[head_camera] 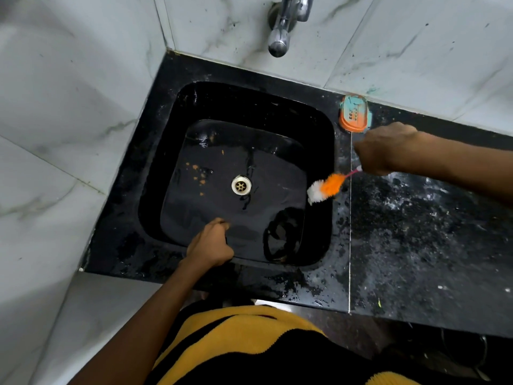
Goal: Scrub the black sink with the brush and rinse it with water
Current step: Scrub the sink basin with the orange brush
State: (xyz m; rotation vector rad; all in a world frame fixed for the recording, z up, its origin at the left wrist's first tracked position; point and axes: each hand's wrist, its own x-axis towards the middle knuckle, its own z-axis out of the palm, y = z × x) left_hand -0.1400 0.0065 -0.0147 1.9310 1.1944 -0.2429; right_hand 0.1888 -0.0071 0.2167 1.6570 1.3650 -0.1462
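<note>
The black sink [177,151] is set into a black stone counter, with a metal drain [241,185] at its middle and orange specks on its wet floor. My right hand [384,150] grips the pink handle of a brush [324,188] with orange and white bristles. The bristle head lies against the sink's right wall near the rim. My left hand [211,244] is curled over the sink's front rim, fingers bent into the basin. A chrome tap [286,22] hangs above the sink's back edge; no water runs from it.
An orange soap dish [355,113] with teal smears sits on the counter at the sink's back right corner. The wet, speckled counter [430,232] stretches to the right. White marble-patterned wall tiles [69,107] close in the left and back sides.
</note>
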